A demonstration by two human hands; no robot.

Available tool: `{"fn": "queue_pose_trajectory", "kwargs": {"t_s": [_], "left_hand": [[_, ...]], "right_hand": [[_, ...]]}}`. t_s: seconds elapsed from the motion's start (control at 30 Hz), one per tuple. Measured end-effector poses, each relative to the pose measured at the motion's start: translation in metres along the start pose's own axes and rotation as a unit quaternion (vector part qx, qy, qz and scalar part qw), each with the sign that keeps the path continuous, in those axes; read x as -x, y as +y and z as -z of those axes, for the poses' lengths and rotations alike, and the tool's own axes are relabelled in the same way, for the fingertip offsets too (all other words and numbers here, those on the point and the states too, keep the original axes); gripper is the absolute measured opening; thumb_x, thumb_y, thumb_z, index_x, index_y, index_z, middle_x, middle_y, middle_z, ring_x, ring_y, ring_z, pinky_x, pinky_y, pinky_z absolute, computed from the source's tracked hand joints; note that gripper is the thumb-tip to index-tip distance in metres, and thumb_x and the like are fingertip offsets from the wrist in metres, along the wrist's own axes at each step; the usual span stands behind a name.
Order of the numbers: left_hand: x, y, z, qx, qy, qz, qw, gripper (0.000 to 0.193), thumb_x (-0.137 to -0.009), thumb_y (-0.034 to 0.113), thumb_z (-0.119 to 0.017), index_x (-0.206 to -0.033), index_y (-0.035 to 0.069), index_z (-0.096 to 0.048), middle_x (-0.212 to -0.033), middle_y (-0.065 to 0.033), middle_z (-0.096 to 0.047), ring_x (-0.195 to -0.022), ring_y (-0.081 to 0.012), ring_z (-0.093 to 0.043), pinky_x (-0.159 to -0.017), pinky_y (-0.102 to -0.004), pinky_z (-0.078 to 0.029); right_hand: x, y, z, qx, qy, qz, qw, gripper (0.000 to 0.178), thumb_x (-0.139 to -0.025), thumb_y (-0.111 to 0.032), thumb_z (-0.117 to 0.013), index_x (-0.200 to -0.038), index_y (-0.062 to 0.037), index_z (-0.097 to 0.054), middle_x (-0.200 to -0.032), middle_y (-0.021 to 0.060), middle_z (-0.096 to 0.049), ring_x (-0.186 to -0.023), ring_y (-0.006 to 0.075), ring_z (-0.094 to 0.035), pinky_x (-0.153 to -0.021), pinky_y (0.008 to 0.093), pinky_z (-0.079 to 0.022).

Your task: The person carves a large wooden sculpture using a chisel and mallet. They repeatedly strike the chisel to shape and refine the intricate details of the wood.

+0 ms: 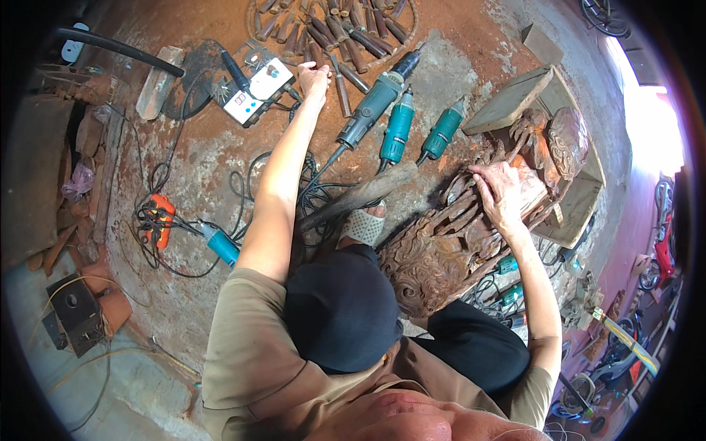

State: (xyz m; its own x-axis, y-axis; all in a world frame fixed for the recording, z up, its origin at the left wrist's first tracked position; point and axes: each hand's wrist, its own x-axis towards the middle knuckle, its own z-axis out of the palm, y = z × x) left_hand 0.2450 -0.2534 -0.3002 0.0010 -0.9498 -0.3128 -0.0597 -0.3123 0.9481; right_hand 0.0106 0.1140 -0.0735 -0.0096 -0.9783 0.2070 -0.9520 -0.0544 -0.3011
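My left hand (315, 81) reaches forward, its fingers curled in beside a white control box (273, 79) with a display and knob. Whatever those fingers may hold is too small to make out. Just past it lies a heap of wood-handled carving chisels (353, 55). My right hand (501, 195) grips the upper part of a brown wood carving (426, 257) with swirling relief, which leans slantwise by my leg. Its far end lies against an open wooden crate (507, 103). A black pen-shaped handpiece (235, 70) rests by the control box.
Ahead lie a large grey-green power tool (375, 106) and two teal die grinders (398, 128), cords tangled behind. A rough wooden stick (360, 195) crosses the cords. Leftward are an orange power strip (160, 220), another teal tool (219, 244) and a black box (75, 309).
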Motion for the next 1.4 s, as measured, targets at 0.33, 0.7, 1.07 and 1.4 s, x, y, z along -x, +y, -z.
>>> {"fn": "queue_pose_trajectory", "kwargs": {"t_s": [0.33, 0.7, 1.07, 1.4], "left_hand": [[0.045, 0.006, 0.064, 0.435, -0.388, 0.061, 0.81, 0.03, -0.106, 0.01, -0.043, -0.133, -0.001, -0.046, -0.105, -0.0193, -0.063, -0.077, -0.0213, -0.057, -0.068, -0.0319, -0.046], [0.141, 0.029, 0.087, 0.425, -0.486, 0.072, 0.76, 0.044, -0.1, 0.021, -0.058, -0.137, 0.003, -0.043, -0.1, -0.0174, -0.059, -0.074, -0.0204, -0.056, -0.064, -0.03, -0.046], [0.143, 0.036, 0.086, 0.405, -0.475, 0.073, 0.778, 0.039, -0.101, 0.015, -0.056, -0.137, 0.005, -0.044, -0.102, -0.0162, -0.062, -0.077, -0.0182, -0.056, -0.066, -0.0291, -0.046], [0.038, -0.02, 0.08, 0.228, -0.162, 0.097, 0.955, 0.032, -0.106, 0.008, -0.041, -0.137, 0.0, -0.04, -0.097, -0.0166, -0.065, -0.065, -0.0163, -0.056, -0.057, -0.0306, -0.05]], "right_hand": [[-0.001, 0.001, -0.003, -0.009, 0.008, 0.007, 1.0, 0.014, -0.089, -0.012, -0.069, -0.102, -0.01, -0.072, -0.088, 0.006, -0.069, -0.085, 0.0255, -0.061, -0.077, 0.038, -0.042], [0.004, 0.004, -0.001, -0.018, -0.014, -0.013, 1.0, 0.017, -0.09, -0.013, -0.067, -0.106, -0.0082, -0.071, -0.091, 0.0089, -0.068, -0.089, 0.0269, -0.059, -0.08, 0.038, -0.041], [0.003, 0.004, 0.003, -0.04, -0.002, 0.001, 0.999, 0.017, -0.089, -0.011, -0.068, -0.106, -0.0066, -0.071, -0.089, 0.0107, -0.066, -0.089, 0.029, -0.058, -0.08, 0.0393, -0.042], [-0.001, 0.001, 0.001, -0.048, 0.008, 0.01, 0.999, 0.016, -0.087, -0.008, -0.067, -0.103, -0.0073, -0.071, -0.093, 0.0098, -0.069, -0.09, 0.0287, -0.06, -0.081, 0.0391, -0.041]]}}
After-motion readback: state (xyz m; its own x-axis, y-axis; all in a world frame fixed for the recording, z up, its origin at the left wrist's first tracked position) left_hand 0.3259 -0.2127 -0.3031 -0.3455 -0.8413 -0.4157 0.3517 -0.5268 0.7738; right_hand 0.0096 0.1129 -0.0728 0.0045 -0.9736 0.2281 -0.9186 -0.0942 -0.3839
